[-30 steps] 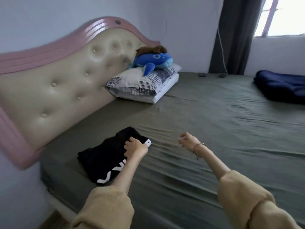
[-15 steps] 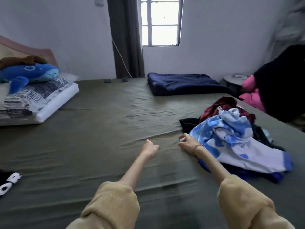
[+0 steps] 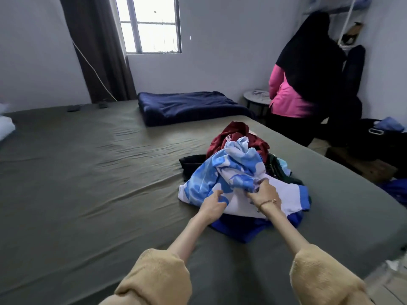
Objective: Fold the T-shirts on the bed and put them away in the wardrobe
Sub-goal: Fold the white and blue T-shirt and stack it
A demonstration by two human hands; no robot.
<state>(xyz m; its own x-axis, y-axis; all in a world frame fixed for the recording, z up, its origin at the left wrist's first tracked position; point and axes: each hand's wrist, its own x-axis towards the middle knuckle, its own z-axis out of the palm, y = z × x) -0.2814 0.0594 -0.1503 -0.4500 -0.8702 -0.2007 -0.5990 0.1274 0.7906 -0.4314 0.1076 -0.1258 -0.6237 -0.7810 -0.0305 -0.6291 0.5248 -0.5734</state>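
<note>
T-shirt pile (image 3: 240, 170) sits on the right half of the bed (image 3: 88, 183), near its right edge; I note a blue-and-white patterned shirt (image 3: 222, 172) on top, a maroon garment (image 3: 233, 137) behind it, and a solid blue one (image 3: 240, 227) under the near side. Left hand (image 3: 212, 205): fingers curled onto the near edge of the patterned shirt, gripping the fabric. Right hand (image 3: 264, 193): fingers pinching a bunched fold of the same shirt, bracelet at the wrist. Folded navy blanket (image 3: 187, 106) lies at the far side of the bed. Another person (image 3: 306, 78) stands beyond the right edge.
</note>
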